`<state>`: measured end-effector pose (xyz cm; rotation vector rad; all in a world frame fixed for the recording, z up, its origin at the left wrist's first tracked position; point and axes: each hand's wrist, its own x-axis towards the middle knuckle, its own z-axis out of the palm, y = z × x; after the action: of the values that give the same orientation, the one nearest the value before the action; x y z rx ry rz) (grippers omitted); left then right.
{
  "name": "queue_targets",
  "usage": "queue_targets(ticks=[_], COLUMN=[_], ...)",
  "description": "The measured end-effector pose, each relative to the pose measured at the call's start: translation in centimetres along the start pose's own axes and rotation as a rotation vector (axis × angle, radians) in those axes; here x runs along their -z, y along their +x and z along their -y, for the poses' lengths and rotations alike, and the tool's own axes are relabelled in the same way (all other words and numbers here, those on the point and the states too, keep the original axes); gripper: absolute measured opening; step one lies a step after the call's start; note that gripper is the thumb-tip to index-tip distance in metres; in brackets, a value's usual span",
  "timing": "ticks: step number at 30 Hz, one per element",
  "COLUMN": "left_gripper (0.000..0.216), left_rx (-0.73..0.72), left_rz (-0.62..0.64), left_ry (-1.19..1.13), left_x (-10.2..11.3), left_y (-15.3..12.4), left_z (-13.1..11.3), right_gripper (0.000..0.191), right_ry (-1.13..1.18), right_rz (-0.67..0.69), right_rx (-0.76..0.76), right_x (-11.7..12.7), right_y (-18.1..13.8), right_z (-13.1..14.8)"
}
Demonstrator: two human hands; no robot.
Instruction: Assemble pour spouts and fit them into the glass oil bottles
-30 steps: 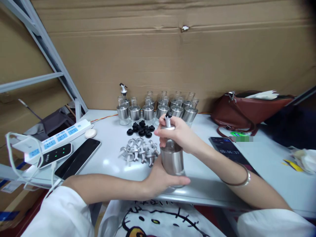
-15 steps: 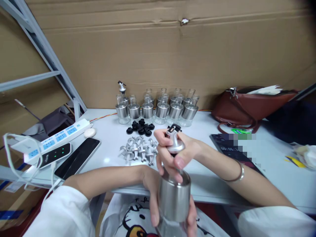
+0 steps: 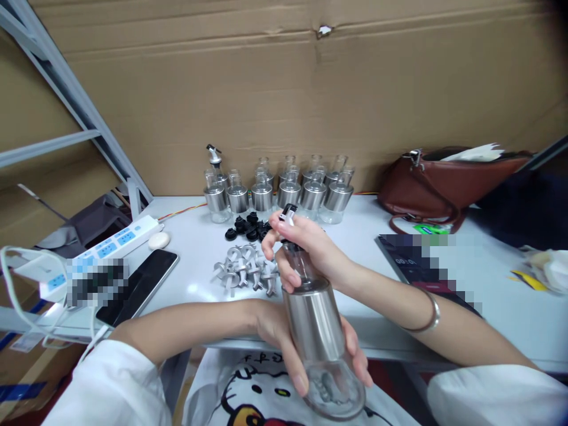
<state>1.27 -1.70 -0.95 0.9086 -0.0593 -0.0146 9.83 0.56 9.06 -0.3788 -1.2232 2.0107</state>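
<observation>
A glass oil bottle (image 3: 316, 322) with a brushed steel sleeve leans in front of me, its base over my lap. My left hand (image 3: 284, 340) is wrapped round its lower body. Around the bottle's neck and the silver pourer spout (image 3: 289, 217) with its black flip cap, my right hand (image 3: 306, 242) is closed. The spout sits at the mouth of the bottle; the fingers partly hide the joint. Just beyond, on the table, lie a heap of silver spout tops (image 3: 246, 269) and a cluster of black stoppers (image 3: 248, 226).
Rows of similar bottles (image 3: 289, 192) stand along the cardboard wall, one at the left with a pourer fitted. A power strip (image 3: 106, 248) and black phone (image 3: 138, 284) lie left. To the right are a tablet (image 3: 412, 266) and a brown bag (image 3: 448, 183).
The bottle has risen and tilted, its base now showing. My right hand has moved down and left with the spout, from above the bottle to closing round its neck.
</observation>
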Motion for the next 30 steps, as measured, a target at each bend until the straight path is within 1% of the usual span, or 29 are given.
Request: queue_targets(ticks=[3,5,7,11,13,14,15,16,17,19,20,21,22,24,26,28,30], left_gripper=[0.065,0.068,0.07,0.069,0.071,0.072,0.074,0.075,0.077,0.08,0.08,0.079,0.078,0.076,0.076,0.076,0.075], left_rx=[0.015,0.052,0.081,0.114,0.056,0.014,-0.021,-0.04,-0.045,-0.034,-0.037,-0.045,-0.053,-0.058,-0.055,-0.06,-0.071], left_rz=[-0.019,-0.055,-0.063,0.028,0.048,0.042,0.026,0.002,-0.031,-0.127,-0.181,-0.229,-0.266,-0.298,-0.281,-0.231,-0.184], left_ry=[-0.008,0.039,0.088,0.124,0.165,0.192,0.217,0.234,0.239,0.211,0.185,0.157,0.132,0.109,0.127,0.161,0.178], left_x=[-0.4,-0.3,0.1,0.8,1.0,1.0,0.9,0.8,0.6,0.2,0.0,-0.2,-0.4,-0.5,-0.4,-0.2,-0.1], left_y=[0.0,0.1,0.1,0.4,0.5,0.5,0.5,0.4,0.3,0.1,0.0,-0.1,-0.2,-0.3,-0.3,-0.3,-0.3], left_z=[-0.3,-0.5,-0.6,-0.1,0.5,0.7,0.9,1.0,1.1,0.9,0.7,0.5,0.2,-0.1,-0.1,0.0,0.2], right_gripper=[0.028,0.031,0.033,0.036,0.038,0.038,0.037,0.036,0.035,0.034,0.033,0.033,0.032,0.026,0.024,0.023,0.024], right_ry=[0.035,0.038,0.025,0.008,-0.014,-0.036,-0.064,-0.096,-0.138,-0.263,-0.355,-0.471,-0.589,-0.819,-0.981,-1.051,-1.043], right_rz=[-0.048,-0.015,0.051,0.265,0.367,0.378,0.342,0.264,0.15,-0.095,-0.183,-0.229,-0.231,-0.155,-0.061,0.04,0.116], right_rx=[-0.139,-0.231,-0.291,-0.383,-0.44,-0.448,-0.423,-0.354,-0.239,0.059,0.201,0.292,0.324,0.236,0.171,0.131,0.107], right_x=[0.4,0.9,1.5,2.2,2.0,1.7,1.4,1.0,0.6,0.1,-0.1,-0.1,0.0,0.4,0.9,1.4,1.8], right_y=[0.4,0.6,0.7,0.5,0.3,0.2,0.1,0.0,-0.2,-0.8,-1.2,-1.7,-2.2,-3.1,-3.7,-3.8,-3.6], right_z=[0.0,0.3,0.6,1.3,1.4,1.4,1.5,1.6,1.8,2.8,3.6,4.5,5.4,7.3,8.5,9.1,9.2])
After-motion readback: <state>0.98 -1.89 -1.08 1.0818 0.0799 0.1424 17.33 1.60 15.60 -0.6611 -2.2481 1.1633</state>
